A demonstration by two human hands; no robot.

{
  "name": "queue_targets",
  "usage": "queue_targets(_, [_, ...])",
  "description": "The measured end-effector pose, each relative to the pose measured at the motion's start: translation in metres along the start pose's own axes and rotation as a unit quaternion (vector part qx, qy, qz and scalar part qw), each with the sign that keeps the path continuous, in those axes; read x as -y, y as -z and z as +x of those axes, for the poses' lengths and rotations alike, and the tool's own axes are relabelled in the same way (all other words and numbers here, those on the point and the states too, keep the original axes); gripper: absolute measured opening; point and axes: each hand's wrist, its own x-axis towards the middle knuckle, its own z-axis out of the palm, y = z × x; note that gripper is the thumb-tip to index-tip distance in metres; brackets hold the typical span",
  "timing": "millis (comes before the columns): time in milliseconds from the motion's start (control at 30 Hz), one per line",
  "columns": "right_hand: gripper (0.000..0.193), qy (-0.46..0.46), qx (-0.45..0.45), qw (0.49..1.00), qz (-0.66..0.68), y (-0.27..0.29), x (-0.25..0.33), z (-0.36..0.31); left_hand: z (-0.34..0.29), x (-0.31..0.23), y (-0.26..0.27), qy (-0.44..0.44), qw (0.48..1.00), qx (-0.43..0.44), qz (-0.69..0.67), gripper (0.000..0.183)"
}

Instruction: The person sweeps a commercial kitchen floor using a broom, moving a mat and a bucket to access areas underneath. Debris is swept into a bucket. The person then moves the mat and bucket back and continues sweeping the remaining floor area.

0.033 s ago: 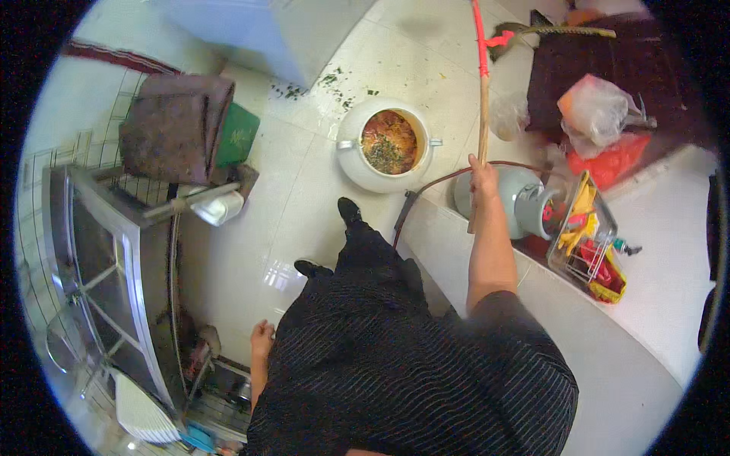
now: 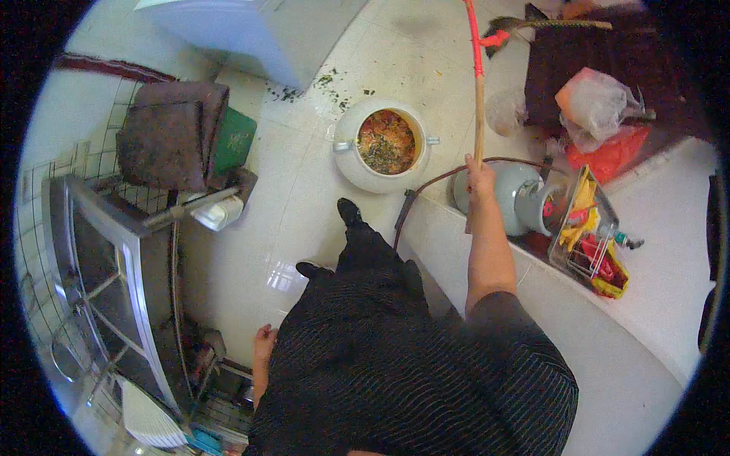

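Observation:
My right hand is closed around a long wooden pole, whose upper stretch is wrapped in red. The pole's top end runs out of the picture, and its lower end shows just past my hand. Beside my left thigh hangs my left hand, fingers loosely bent and nothing visible in it. On the floor ahead of my feet stands a round white pot with two side handles, holding a reddish-orange mix with green bits. Scattered dark green scraps lie on the tiles beyond it.
A grey gas cylinder with a hose stands right, beside a wire basket holding yellow gloves. Plastic bags and a broom lie farther right. On the left are a metal-framed cabinet and a brown cloth over a green container.
The whole view has shifted very slightly. My right hand still grips the pole, which has moved a little left in the picture.

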Motion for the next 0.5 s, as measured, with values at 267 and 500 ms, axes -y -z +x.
queue_targets(267, [0.049,0.058,-0.210,0.963,-0.161,-0.033,-0.110,0.011,0.023,-0.045,0.022,0.059,0.989,0.057,-0.121,0.048])
queue_targets(500, [0.043,-0.137,-0.114,0.952,-0.249,-0.085,-0.178,0.057,0.025,-0.113,0.014,0.027,0.996,0.072,-0.045,0.047])
